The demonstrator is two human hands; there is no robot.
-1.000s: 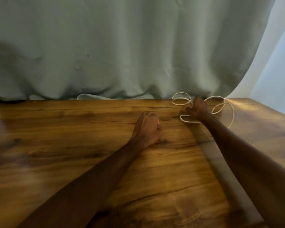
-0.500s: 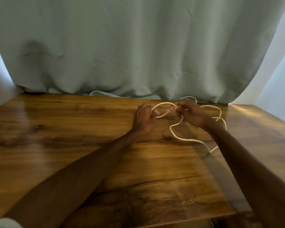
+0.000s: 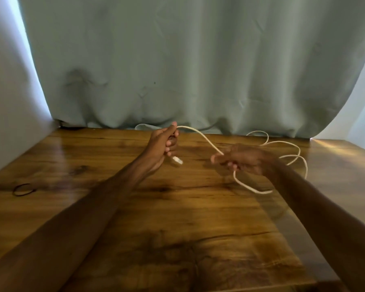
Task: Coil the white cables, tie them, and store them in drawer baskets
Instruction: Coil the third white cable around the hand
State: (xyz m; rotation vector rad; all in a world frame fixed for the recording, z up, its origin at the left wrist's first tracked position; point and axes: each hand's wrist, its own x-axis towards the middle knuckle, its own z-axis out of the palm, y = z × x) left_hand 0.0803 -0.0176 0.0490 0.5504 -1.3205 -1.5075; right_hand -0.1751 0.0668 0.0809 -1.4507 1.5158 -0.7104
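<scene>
A thin white cable [image 3: 200, 135] stretches between my two hands above the wooden table [image 3: 177, 218]. My left hand [image 3: 162, 144] is raised and closed around the cable near one end, and the white plug [image 3: 177, 160] hangs just below its fingers. My right hand [image 3: 243, 159], blurred by motion, grips the cable farther along. Behind and to the right of that hand the remaining cable lies in loose loops [image 3: 291, 152] on the table, and one loop [image 3: 251, 187] droops under the wrist.
A dark elastic band [image 3: 22, 189] lies on the table at the far left. A grey-green curtain [image 3: 198, 70] hangs along the table's back edge, with a pale strip [image 3: 142, 126] at its hem. The table's right edge [image 3: 303, 239] runs under my right forearm.
Both hands have lifted and drawn apart, pulling a length of cable taut-ish between them. The left hand now holds the plug end up. The view has tilted, and the elastic band has come into sight.
</scene>
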